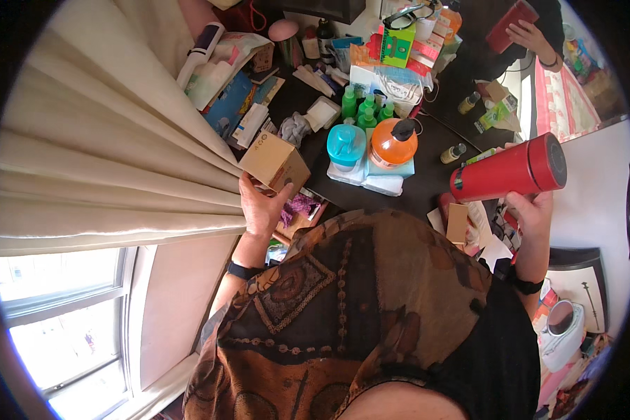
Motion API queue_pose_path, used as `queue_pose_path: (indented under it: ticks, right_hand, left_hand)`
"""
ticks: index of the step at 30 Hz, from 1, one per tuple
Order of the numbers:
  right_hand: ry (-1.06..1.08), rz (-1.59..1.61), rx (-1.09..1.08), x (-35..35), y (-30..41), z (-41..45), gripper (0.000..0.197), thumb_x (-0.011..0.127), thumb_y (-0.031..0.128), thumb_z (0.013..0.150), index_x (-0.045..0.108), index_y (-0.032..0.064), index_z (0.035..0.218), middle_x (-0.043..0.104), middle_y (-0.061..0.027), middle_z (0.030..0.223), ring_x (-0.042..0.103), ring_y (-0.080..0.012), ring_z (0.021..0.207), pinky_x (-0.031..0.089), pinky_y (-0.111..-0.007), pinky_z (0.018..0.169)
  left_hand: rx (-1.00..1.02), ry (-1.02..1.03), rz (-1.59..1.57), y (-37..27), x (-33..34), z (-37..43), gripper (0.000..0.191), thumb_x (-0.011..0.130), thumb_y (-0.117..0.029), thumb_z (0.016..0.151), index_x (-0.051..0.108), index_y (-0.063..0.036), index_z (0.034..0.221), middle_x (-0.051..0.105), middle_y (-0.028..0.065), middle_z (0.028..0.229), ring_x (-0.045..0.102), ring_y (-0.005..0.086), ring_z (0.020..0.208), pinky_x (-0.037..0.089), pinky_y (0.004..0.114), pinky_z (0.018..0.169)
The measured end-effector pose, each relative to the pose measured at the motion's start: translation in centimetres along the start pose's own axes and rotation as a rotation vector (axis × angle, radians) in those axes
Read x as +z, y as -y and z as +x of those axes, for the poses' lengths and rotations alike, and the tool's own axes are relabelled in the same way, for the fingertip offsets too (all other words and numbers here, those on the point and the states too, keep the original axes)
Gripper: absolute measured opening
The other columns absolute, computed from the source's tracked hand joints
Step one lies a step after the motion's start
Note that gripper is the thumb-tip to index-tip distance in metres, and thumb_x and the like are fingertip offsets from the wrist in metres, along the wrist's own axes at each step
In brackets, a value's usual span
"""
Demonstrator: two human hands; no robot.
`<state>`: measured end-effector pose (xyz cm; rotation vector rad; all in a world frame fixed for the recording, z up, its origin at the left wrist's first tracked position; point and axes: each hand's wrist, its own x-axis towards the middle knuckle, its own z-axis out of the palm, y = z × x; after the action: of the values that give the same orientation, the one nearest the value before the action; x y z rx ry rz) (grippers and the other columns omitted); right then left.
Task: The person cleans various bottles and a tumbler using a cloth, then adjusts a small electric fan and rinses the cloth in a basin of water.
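Observation:
My left hand (262,205) grips a small brown cardboard box (275,160) from below, beside the curtain. The box is tilted and bears printed marks. On the other side, my right hand (530,210) holds a red cylindrical flask (506,168) with a dark end disc, lying almost level in the air. Some of the right fingers are hidden behind the flask. Between the two hands, an orange pump bottle (394,144) and a turquoise-topped container (346,144) stand on white packs (383,184). Several green spray bottles (366,113) are grouped just behind them.
A dark tabletop (425,184) carries a small vial (453,153), a crumpled grey cloth (294,128) and stacked boxes with glasses (401,18) on top. A mirror (504,68) backs the right side. The beige curtain (126,147) hangs close to my left hand. An open drawer (307,218) holds purple cloth.

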<state>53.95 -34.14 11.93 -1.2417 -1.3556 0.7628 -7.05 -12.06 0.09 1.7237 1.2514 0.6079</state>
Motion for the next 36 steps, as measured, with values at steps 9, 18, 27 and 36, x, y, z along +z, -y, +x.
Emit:
queue_pose_path:
  ticks: [9,18,27,36]
  right_hand:
    - [0.037,0.050,-0.053,0.7,-0.3,-0.5,0.103,0.101,0.016,0.110,0.045,-0.0030,0.195,0.056,-0.0264,0.196,0.064,-0.0444,0.178,0.058,-0.061,0.145]
    - [0.011,0.042,0.008,1.0,-0.7,-1.2,0.106,0.105,0.027,0.109,0.048,-0.0047,0.193,0.062,-0.0273,0.190,0.067,-0.0388,0.173,0.057,-0.057,0.144]
    - [-0.009,0.051,-0.013,4.7,-0.3,0.7,0.111,0.109,0.027,0.106,0.048,-0.0036,0.193,0.063,-0.0292,0.190,0.068,-0.0411,0.173,0.058,-0.059,0.143]
    - [-0.075,0.023,-0.010,7.6,1.7,1.0,0.113,0.117,0.021,0.095,0.056,-0.0037,0.187,0.071,-0.0266,0.184,0.073,-0.0392,0.168,0.059,-0.058,0.142]
  left_hand:
    - [0.013,0.037,0.107,0.6,0.2,2.0,0.058,0.105,-0.026,0.105,0.086,0.0004,0.153,0.093,0.0209,0.141,0.090,0.0367,0.129,0.070,0.050,0.113]
    - [0.166,0.054,0.244,-3.3,-6.4,7.5,0.049,0.102,-0.031,0.109,0.090,-0.0018,0.147,0.095,0.0217,0.137,0.091,0.0393,0.126,0.070,0.051,0.108]
    - [0.355,0.388,0.679,-3.8,-7.6,24.1,0.042,0.098,-0.036,0.113,0.095,-0.0040,0.140,0.096,0.0226,0.133,0.092,0.0418,0.123,0.071,0.052,0.104]
    - [0.226,0.889,1.148,-2.4,-1.5,32.4,0.054,0.099,-0.037,0.107,0.092,-0.0018,0.147,0.094,0.0244,0.138,0.090,0.0430,0.129,0.069,0.053,0.110]
